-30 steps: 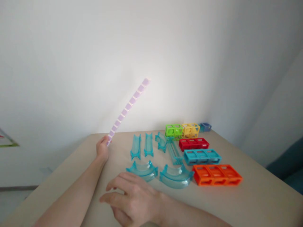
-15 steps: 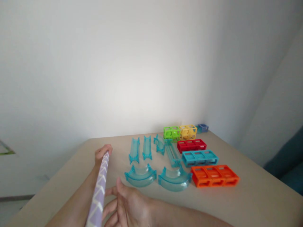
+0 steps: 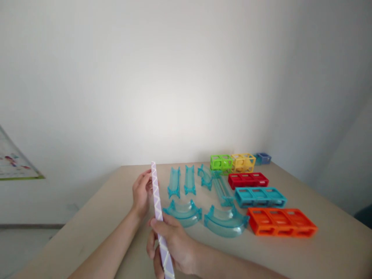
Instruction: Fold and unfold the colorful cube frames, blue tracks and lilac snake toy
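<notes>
A long lilac strip point(image 3: 158, 205) with a white zigzag pattern runs from near the table's far middle down toward me. My left hand point(image 3: 141, 193) is closed on its far part, fingers curled around it. My right hand point(image 3: 171, 248) grips the near part, thumb on top. Just right of the strip lie clear teal track pieces: two straight channels point(image 3: 181, 181), a curved one point(image 3: 183, 212) and another curved one point(image 3: 226, 223).
Beyond the tracks sit an orange frame block point(image 3: 281, 222), a teal frame block point(image 3: 260, 197), a red one point(image 3: 248, 180), green point(image 3: 221, 162) and yellow cubes point(image 3: 243, 162) and a small blue cube point(image 3: 264, 157). The beige table point(image 3: 319, 252) meets a white wall behind.
The strip swung from pointing up and to the right down to lying toward me. My right hand, open above the table before, closed on the strip's near part.
</notes>
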`<state>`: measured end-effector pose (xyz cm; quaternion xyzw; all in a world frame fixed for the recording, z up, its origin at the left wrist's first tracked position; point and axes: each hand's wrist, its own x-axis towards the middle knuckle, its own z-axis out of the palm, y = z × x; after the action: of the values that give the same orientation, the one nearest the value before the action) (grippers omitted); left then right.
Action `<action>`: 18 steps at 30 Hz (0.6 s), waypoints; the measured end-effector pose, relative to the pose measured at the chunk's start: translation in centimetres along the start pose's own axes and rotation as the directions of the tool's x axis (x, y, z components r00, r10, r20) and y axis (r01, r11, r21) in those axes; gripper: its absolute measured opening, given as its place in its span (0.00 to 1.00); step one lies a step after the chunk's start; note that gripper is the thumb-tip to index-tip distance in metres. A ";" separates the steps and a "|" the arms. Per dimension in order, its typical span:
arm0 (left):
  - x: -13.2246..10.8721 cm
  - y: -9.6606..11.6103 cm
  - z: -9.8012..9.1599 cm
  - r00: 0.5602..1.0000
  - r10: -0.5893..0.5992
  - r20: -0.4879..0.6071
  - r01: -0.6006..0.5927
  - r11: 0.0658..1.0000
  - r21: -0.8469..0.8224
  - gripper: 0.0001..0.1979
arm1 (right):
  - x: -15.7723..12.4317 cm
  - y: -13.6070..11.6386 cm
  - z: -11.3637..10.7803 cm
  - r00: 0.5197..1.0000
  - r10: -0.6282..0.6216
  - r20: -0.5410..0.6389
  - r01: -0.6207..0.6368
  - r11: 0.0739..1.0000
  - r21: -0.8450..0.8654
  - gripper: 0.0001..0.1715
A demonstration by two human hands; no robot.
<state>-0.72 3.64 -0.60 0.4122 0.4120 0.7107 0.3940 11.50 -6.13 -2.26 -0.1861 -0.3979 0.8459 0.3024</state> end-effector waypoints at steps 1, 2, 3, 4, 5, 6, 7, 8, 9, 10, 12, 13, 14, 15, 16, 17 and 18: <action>-0.5 0.2 -0.1 0.995 -0.070 0.073 0.072 0.997 -0.017 0.13 | 0.0 0.0 0.0 1.000 -0.005 -0.007 0.005 1.000 -0.002 0.23; -0.9 0.4 -0.3 0.983 -0.132 0.127 0.136 0.991 -0.019 0.13 | 0.0 0.1 0.0 1.000 -0.006 -0.016 0.005 1.000 -0.009 0.25; -1.3 0.6 -0.4 0.969 -0.187 0.163 0.192 0.981 -0.013 0.15 | 0.1 0.2 0.0 1.000 0.000 -0.022 0.000 1.000 -0.020 0.26; -1.6 0.9 -0.4 0.952 -0.236 0.196 0.242 0.970 -0.005 0.17 | 0.1 0.3 0.0 1.000 0.008 -0.025 -0.009 0.999 -0.033 0.27; -1.9 1.1 -0.4 0.936 -0.265 0.233 0.273 0.962 0.000 0.19 | 0.1 0.4 -0.1 0.999 0.020 -0.024 -0.022 0.999 -0.046 0.27; -2.1 1.3 -0.4 0.925 -0.269 0.268 0.278 0.960 0.004 0.20 | 0.2 0.6 -0.1 0.999 0.030 -0.023 -0.031 0.998 -0.059 0.28; -2.2 1.5 -0.3 0.918 -0.257 0.302 0.266 0.964 0.014 0.21 | 0.2 0.7 -0.1 0.999 0.032 -0.027 -0.034 0.997 -0.066 0.28; -2.2 1.5 -0.3 0.916 -0.233 0.327 0.238 0.971 0.025 0.21 | 0.2 0.8 -0.1 0.999 0.034 -0.031 -0.036 0.997 -0.067 0.29; -2.2 1.5 -0.3 0.915 -0.212 0.342 0.210 0.977 0.044 0.21 | 0.1 0.8 -0.1 0.999 0.036 -0.035 -0.038 0.997 -0.061 0.30; -2.1 1.5 -0.4 0.915 -0.202 0.350 0.188 0.979 0.074 0.20 | 0.1 0.8 -0.1 0.998 0.041 -0.040 -0.043 0.998 -0.048 0.31; -2.0 1.2 -0.5 0.905 -0.202 0.373 0.155 0.976 0.153 0.20 | -0.1 0.6 0.0 0.997 0.063 -0.043 -0.063 0.998 -0.005 0.34; -2.0 1.1 -0.6 0.896 -0.206 0.393 0.140 0.972 0.189 0.20 | -0.2 0.5 0.0 0.996 0.077 -0.045 -0.077 0.997 0.020 0.35; -1.9 1.0 -0.7 0.885 -0.210 0.415 0.127 0.968 0.218 0.19 | -0.3 0.3 0.1 0.995 0.091 -0.052 -0.088 0.995 0.041 0.35; -1.9 1.0 -0.8 0.875 -0.213 0.434 0.116 0.964 0.240 0.19 | -0.3 0.1 0.1 0.993 0.105 -0.060 -0.101 0.993 0.058 0.35; -1.9 1.1 -0.8 0.869 -0.214 0.447 0.107 0.962 0.253 0.19 | -0.4 0.0 0.1 0.991 0.119 -0.069 -0.114 0.991 0.071 0.35; -1.9 1.2 -0.9 0.864 -0.215 0.455 0.101 0.960 0.261 0.19 | -0.4 -0.1 0.1 0.988 0.137 -0.076 -0.131 0.988 0.079 0.34; -1.9 1.4 -0.9 0.861 -0.216 0.461 0.096 0.958 0.270 0.19 | -0.4 -0.2 0.1 0.985 0.156 -0.079 -0.150 0.985 0.084 0.34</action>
<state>-1.18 1.24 -0.13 0.5865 0.4139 0.4954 0.4891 11.84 -6.35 -1.99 -0.2401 -0.3361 0.8727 0.2601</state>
